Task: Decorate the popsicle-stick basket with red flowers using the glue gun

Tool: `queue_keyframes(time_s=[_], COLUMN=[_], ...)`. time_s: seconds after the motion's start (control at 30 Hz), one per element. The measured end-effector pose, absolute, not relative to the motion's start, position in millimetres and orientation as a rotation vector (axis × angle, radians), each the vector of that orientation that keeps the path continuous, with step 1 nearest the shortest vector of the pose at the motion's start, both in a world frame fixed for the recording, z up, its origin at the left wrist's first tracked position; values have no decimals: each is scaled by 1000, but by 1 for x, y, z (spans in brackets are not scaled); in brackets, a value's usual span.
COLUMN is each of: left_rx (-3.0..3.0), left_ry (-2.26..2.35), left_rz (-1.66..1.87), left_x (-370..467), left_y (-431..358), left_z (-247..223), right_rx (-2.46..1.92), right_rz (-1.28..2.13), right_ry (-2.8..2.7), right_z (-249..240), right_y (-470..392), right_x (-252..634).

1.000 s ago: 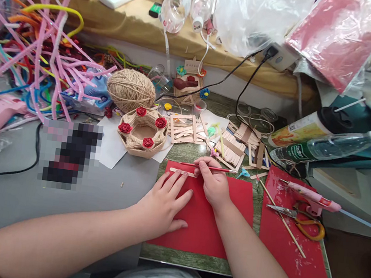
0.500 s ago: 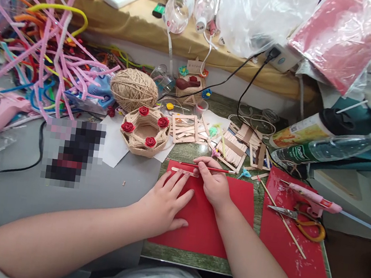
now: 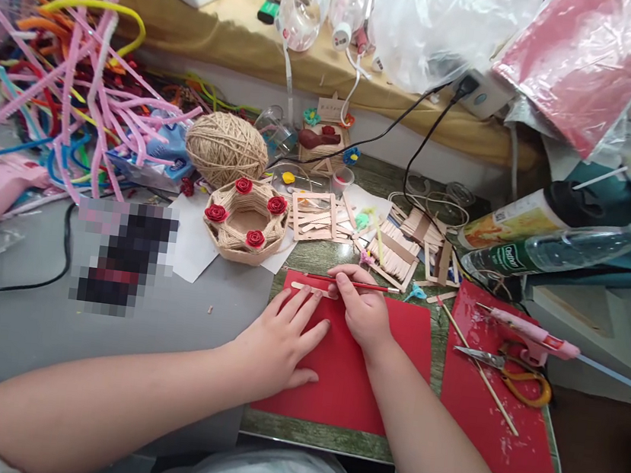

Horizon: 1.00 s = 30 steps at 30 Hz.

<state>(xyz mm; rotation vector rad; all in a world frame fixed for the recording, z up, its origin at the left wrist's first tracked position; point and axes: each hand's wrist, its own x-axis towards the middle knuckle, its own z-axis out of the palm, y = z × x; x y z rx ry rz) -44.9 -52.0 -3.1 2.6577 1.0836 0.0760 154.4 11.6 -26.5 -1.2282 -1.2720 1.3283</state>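
My left hand [image 3: 275,350] lies flat with its fingers spread. Its fingertips press a wooden craft stick [image 3: 299,286] onto a red sheet of paper [image 3: 348,390]. Beside it, my right hand [image 3: 364,308] is closed around a slim red pencil [image 3: 372,286], which lies almost level along the far side of the stick. The pencil's metal-banded end points right. Part of the stick is covered by my fingers. Beyond the sheet, to the left, stands a twine-wrapped basket [image 3: 245,247] with red roses on its rim.
A ball of twine [image 3: 227,149] and a heap of pipe cleaners [image 3: 79,100] lie at the left, near a pink glue gun [image 3: 2,186]. Craft-stick frames [image 3: 315,217] sit behind the sheet. Scissors [image 3: 527,385], another glue gun [image 3: 534,332] and a water bottle [image 3: 566,252] are at right.
The whole view shifts very slightly. My hands, the pencil and the craft stick keep nearly the same positions.
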Motion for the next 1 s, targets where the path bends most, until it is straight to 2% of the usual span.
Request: queue_keyframes(time_s=[1.0], left_rx=[2673], left_ry=[1157], left_rz=[157], left_x=[-45], left_y=[-48], left_z=[-5], right_rx=[-1231], right_rz=[1306], right_ry=[-1237], right_z=[-24], right_y=[12], right_x=[152])
